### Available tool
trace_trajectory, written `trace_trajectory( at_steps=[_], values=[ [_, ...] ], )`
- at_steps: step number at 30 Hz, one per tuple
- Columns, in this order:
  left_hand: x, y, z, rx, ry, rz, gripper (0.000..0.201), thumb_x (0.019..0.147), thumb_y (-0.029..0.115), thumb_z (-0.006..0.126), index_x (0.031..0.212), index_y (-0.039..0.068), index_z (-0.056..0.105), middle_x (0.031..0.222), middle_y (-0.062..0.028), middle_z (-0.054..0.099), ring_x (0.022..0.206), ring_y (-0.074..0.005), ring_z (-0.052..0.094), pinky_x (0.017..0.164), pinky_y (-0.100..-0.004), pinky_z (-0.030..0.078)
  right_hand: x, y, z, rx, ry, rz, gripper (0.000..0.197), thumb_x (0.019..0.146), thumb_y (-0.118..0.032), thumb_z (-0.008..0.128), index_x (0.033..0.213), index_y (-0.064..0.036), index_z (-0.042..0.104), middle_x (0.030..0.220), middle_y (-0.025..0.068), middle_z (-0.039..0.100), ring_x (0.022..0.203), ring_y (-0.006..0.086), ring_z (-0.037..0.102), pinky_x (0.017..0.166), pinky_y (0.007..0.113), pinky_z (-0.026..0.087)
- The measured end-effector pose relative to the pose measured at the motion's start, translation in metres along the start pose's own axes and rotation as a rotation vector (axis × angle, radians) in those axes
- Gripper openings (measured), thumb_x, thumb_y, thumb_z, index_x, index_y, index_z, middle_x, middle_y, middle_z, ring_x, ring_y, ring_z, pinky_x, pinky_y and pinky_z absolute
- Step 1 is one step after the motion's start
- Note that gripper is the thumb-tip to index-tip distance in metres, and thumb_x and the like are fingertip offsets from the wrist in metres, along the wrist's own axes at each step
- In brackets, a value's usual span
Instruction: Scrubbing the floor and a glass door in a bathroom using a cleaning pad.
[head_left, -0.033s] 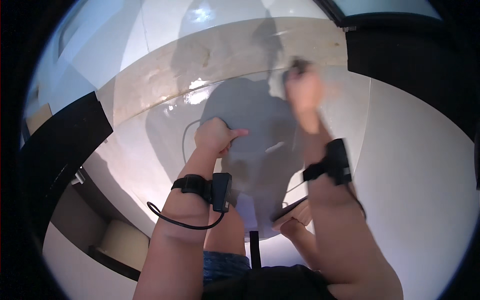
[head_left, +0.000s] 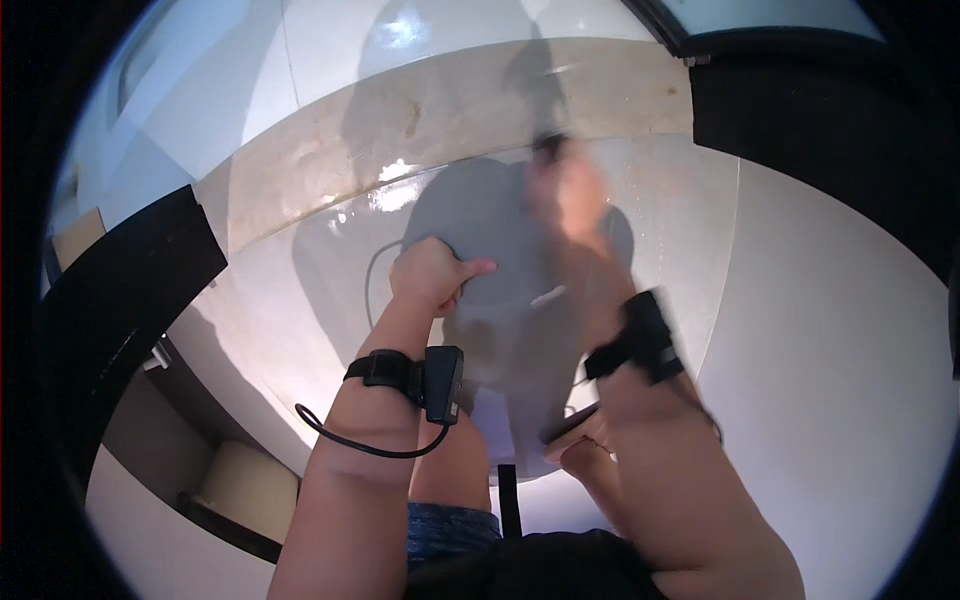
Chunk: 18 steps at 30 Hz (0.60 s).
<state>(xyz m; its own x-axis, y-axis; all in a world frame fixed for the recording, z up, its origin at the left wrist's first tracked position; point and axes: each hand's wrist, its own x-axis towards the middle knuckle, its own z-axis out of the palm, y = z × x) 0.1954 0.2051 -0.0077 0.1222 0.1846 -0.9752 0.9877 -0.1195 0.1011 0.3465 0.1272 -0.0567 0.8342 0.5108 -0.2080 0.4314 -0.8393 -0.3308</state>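
My left hand [head_left: 430,275] is closed in a loose fist above the wet grey floor [head_left: 480,215], its thumb sticking out to the right; I see nothing in it. Motion blurs my right hand [head_left: 570,195], reaching farther out near a beige threshold strip [head_left: 460,100]. A small dark object [head_left: 550,145] shows at its far end, too smeared to name. Both hands cast shadows on the floor.
A black door frame piece [head_left: 130,300] stands at the left and a dark panel [head_left: 790,130] at the upper right. My bare leg [head_left: 450,460] and a foot in dark footwear [head_left: 580,430] are below. Black strapped devices with cables [head_left: 440,385] sit on my forearms.
My right hand and the dark object in it have moved left and slightly down. The left hand stays where it was.
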Motion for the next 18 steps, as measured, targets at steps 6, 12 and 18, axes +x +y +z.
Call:
trace_trajectory(
  at_steps=[6, 12, 18],
  values=[
    [-0.003, -0.005, -0.003, 0.029, 0.019, 0.019, 0.056, 0.065, 0.057, 0.069, 0.042, 0.009, 0.053, 0.040, 0.0002, 0.050, 0.038, -0.0131, 0.053, 0.047, -0.0255, 0.043, 0.008, 0.000, -0.034, -0.001, -0.172, 0.021, 0.030, 0.079, -0.031, 0.057, 0.092, -0.0035, 0.059, 0.080, 0.0182, 0.065, 0.078, 0.0337, 0.063, 0.068, 0.042, 0.050],
    [-0.003, 0.002, -0.005, 0.046, -0.002, 0.009, 0.057, 0.065, 0.059, 0.067, 0.043, 0.008, 0.056, 0.043, -0.0004, 0.054, 0.042, -0.0126, 0.056, 0.048, -0.0265, 0.044, 0.024, 0.000, -0.034, 0.137, -0.198, 0.391, 0.036, 0.079, -0.030, 0.057, 0.098, 0.0004, 0.058, 0.082, 0.0204, 0.064, 0.083, 0.0358, 0.063, 0.070, 0.043, 0.050],
    [-0.002, -0.009, -0.009, 0.004, 0.019, 0.013, 0.056, 0.065, 0.056, 0.071, 0.049, 0.005, 0.057, 0.047, -0.0020, 0.055, 0.041, -0.0145, 0.056, 0.045, -0.0250, 0.046, -0.006, -0.075, -0.027, -0.014, -0.362, 0.363, 0.038, 0.078, -0.033, 0.058, 0.100, -0.0018, 0.057, 0.093, 0.0195, 0.063, 0.094, 0.0357, 0.059, 0.080, 0.045, 0.047]
  ],
)
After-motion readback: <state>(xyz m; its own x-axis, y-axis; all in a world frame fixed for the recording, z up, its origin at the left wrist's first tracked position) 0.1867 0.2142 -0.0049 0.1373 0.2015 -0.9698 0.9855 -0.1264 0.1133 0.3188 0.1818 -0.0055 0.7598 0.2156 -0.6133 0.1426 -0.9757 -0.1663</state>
